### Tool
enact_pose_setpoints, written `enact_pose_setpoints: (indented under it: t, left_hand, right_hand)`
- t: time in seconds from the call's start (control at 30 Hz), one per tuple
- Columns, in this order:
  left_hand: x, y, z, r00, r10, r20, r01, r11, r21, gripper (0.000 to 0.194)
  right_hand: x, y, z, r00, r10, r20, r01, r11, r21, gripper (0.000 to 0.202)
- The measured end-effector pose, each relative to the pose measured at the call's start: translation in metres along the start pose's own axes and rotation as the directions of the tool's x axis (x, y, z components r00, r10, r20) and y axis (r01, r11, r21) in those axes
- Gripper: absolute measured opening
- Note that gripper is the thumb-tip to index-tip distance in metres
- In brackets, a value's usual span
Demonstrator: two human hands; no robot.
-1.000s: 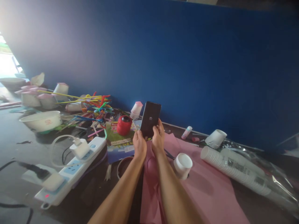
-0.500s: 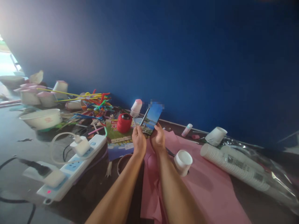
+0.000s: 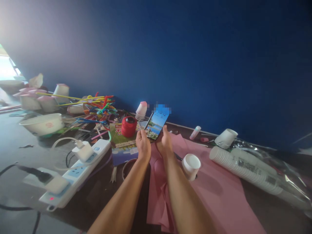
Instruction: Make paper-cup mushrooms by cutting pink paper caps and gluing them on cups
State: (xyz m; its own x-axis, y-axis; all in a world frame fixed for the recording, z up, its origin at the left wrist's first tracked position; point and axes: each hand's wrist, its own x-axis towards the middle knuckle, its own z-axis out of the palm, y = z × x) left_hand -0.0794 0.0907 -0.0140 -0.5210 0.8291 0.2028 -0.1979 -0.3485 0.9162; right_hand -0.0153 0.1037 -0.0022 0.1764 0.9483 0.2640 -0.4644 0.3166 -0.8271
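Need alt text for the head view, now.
A person's left hand and right hand hold a lit phone over a cluttered table. On the left are a red spool and white power strip; on the right, a white cup on pink paper.

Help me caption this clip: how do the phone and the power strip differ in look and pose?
The phone is tilted up in the left hand, the right hand beside it; the power strip lies on the table.
The phone shows a bluish scenic picture; the power strip is white with blue socket panels and plugs.
Both are lit: screen, red light.
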Motion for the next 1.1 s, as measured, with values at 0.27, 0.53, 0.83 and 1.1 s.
enact_pose_setpoints:
  t: [0.27,0.53,0.83,1.1]
  left_hand:
    - [-0.003,0.003,0.0,1.0,-0.009,0.016,0.01,1.0,-0.006,0.026]
    - [-0.004,0.0,0.001,1.0,0.013,0.025,-0.014,1.0,0.016,0.027]
    - [-0.001,0.001,-0.001,1.0,0.026,0.005,-0.026,0.998,0.056,0.028]
    - [-0.001,-0.002,-0.001,1.0,0.023,0.011,-0.023,0.997,0.072,0.028]
  right_hand:
    - [-0.004,-0.004,0.001,0.996,0.066,0.06,-0.073,0.987,0.141,0.027]
    - [-0.002,-0.011,-0.002,0.98,0.161,0.116,-0.183,0.961,0.21,0.049]
    - [-0.005,-0.005,-0.003,0.98,0.124,0.154,-0.157,0.962,0.223,0.032]
    - [-0.001,0.004,-0.007,0.984,0.13,0.121,-0.154,0.963,0.22,0.024]
